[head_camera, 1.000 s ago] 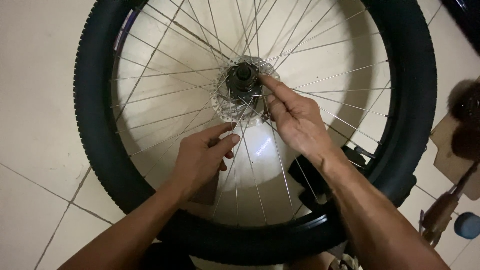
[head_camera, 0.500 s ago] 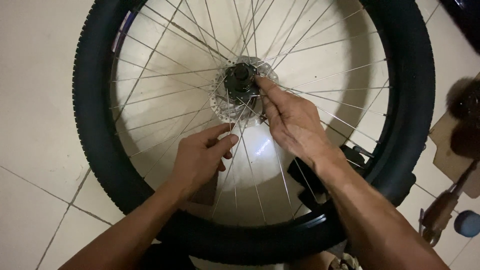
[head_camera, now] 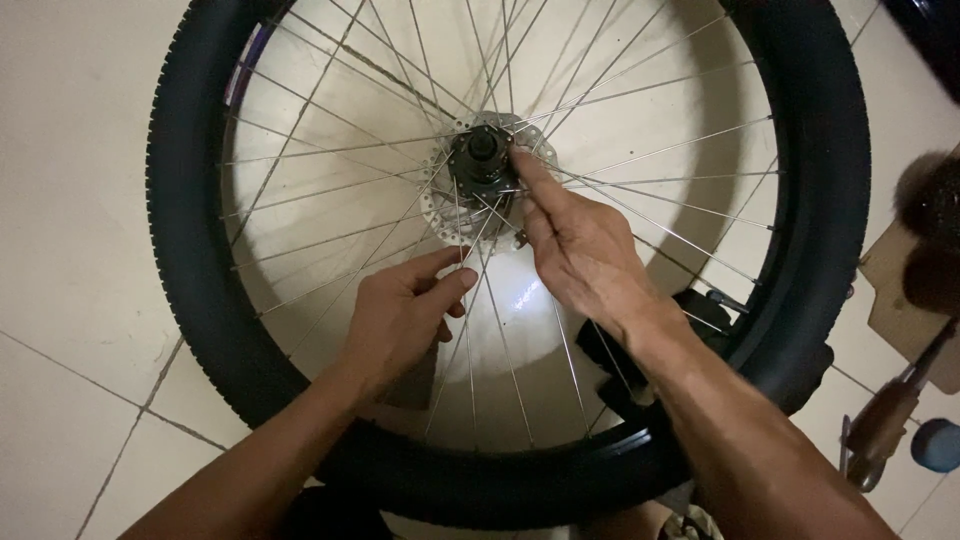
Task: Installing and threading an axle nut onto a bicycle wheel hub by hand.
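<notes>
Two hands, left hand point(head_camera: 400, 315) and right hand point(head_camera: 580, 250), pinch thin steel spokes point(head_camera: 330, 150) near the dark hub point(head_camera: 482, 158).

Pale floor tiles point(head_camera: 70, 200) lay beneath. At right: cardboard piece point(head_camera: 900, 290), wooden-handled tool point(head_camera: 885, 425), small blue round object point(head_camera: 938, 445).

I spot one flattened brown cardboard piece point(head_camera: 893, 285) on the tiled floor at the right edge, just outside the tyre point(head_camera: 815, 200), partly hidden by something dark and blurred. No labels, signs or screens.
</notes>
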